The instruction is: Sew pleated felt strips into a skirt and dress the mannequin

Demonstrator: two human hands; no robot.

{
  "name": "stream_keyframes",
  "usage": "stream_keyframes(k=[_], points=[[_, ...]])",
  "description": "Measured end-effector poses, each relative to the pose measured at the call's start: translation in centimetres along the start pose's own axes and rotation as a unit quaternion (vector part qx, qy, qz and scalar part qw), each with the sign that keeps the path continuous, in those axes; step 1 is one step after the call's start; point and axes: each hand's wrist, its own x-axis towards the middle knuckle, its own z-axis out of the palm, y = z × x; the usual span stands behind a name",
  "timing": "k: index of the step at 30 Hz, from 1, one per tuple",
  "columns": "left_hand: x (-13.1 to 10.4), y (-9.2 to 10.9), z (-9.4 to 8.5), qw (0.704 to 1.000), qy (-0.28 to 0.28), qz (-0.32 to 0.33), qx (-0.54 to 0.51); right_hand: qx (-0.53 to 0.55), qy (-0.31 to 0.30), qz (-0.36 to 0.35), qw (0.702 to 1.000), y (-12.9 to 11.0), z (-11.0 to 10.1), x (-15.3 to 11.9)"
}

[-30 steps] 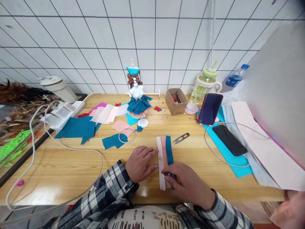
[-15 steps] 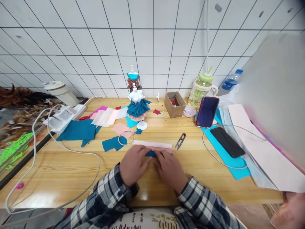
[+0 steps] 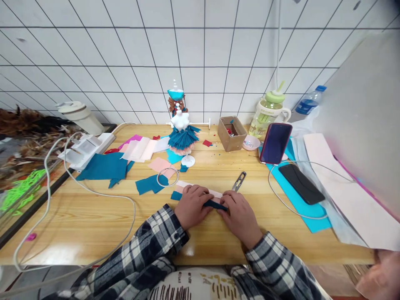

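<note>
Near the front middle of the wooden table lies a dark blue strip (image 3: pixel 215 204), with pale pink strips (image 3: pixel 216 193) just behind it. My left hand (image 3: pixel 194 205) is closed on the blue strip, whose left end sticks out beyond the hand. My right hand (image 3: pixel 240 214) pinches the right end of the same strip. Small thread snips (image 3: pixel 239 181) lie just behind my right hand. A metal ring (image 3: pixel 168 177) rests on blue and pink pieces to the left. Farther back stands a small white mannequin (image 3: pixel 180 121) in a ruffled blue and pink skirt.
A cardboard box (image 3: pixel 233 139), a pink dish (image 3: pixel 251 142) and a green-lidded bottle (image 3: pixel 269 110) stand at the back right. A propped phone (image 3: pixel 276 143) and a black phone (image 3: pixel 301 183) are at the right. A power strip (image 3: pixel 89 152) and loose white cable lie left.
Both hands have moved right and apart from each other. More of the blue strip shows between and beside them. The view has shifted slightly.
</note>
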Motion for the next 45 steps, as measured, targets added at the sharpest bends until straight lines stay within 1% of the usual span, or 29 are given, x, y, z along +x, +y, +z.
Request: stream_keyframes(k=[4, 8, 10, 14, 18, 22, 26, 29, 35, 38, 45], points=[[0.1, 0.1, 0.5, 1.000, 0.019, 0.019, -0.002, 0.010, 0.024, -0.017, 1.000, 0.2, 0.3, -0.2], [-0.1, 0.2, 0.6, 0.999, 0.024, 0.039, 0.000, -0.026, 0.058, -0.051, 0.997, 0.7, 0.2, -0.5], [-0.2, 0.4, 0.7, 0.999, 0.022, 0.032, 0.001, -0.055, 0.068, -0.070, 0.994, 0.6, 0.1, -0.6], [-0.2, 0.5, 0.9, 0.999, 0.032, 0.006, 0.005, -0.107, 0.080, -0.077, 0.988, 0.2, 0.0, -0.9], [-0.4, 0.8, 0.8, 0.998, 0.061, 0.012, 0.015, -0.140, 0.052, -0.085, 0.985, 0.0, 0.1, -1.1], [-0.7, 1.1, 0.8, 0.996, 0.071, 0.050, 0.019, -0.092, 0.021, -0.092, 0.991, 0.0, 0.1, -1.0], [-0.9, 0.8, 0.9, 0.996, 0.036, 0.078, 0.021, -0.036, 0.011, -0.048, 0.998, 0.5, 0.0, -0.8], [-1.0, 0.5, 0.9, 0.997, 0.014, 0.075, 0.017, -0.026, -0.005, -0.017, 1.000, 0.9, 0.0, -0.6], [-1.1, 0.4, 0.9, 0.994, -0.022, 0.101, 0.020, 0.004, -0.004, 0.001, 1.000, 1.2, 0.1, -0.5], [-1.2, 0.2, 0.8, 0.993, -0.029, 0.109, 0.017, 0.021, 0.004, 0.009, 1.000, 1.2, 0.1, -0.4], [-1.4, 0.5, 0.7, 0.993, -0.017, 0.111, 0.018, 0.014, -0.026, 0.014, 0.999, 1.1, 0.0, -0.5]])
